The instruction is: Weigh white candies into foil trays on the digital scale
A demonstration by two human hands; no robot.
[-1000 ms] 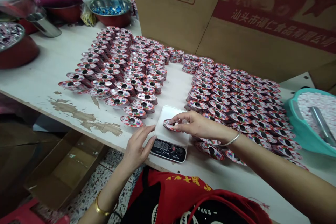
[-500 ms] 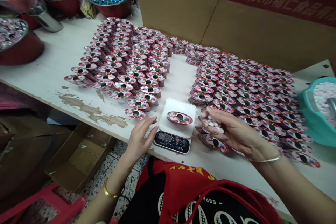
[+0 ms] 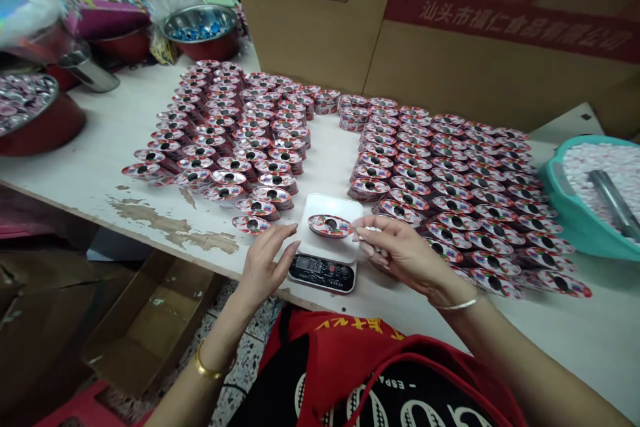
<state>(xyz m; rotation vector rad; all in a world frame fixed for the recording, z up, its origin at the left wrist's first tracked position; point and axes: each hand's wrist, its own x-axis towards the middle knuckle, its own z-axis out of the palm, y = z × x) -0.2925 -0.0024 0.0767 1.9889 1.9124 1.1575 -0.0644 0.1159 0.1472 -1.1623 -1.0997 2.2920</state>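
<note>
A small oval container with a pink and red printed top and a dark round hole stands on the white plate of a kitchen scale. The scale's dark display panel faces me. My right hand is closed around several small white candies. Its fingertips are at the container's right end; whether they touch it I cannot tell. To the left of the scale, my left hand holds nothing, thumb and fingers apart.
Rows of similar containers stand left of the scale, with more containers on the right. A teal basin of white candies holds a metal scoop. Behind is a large cardboard box. A steel bowl holds blue pieces.
My right hand has moved left with the white candies, from beside the scale to the container's right end. My left hand keeps its place near the scale. The camera view has shifted slightly.
</note>
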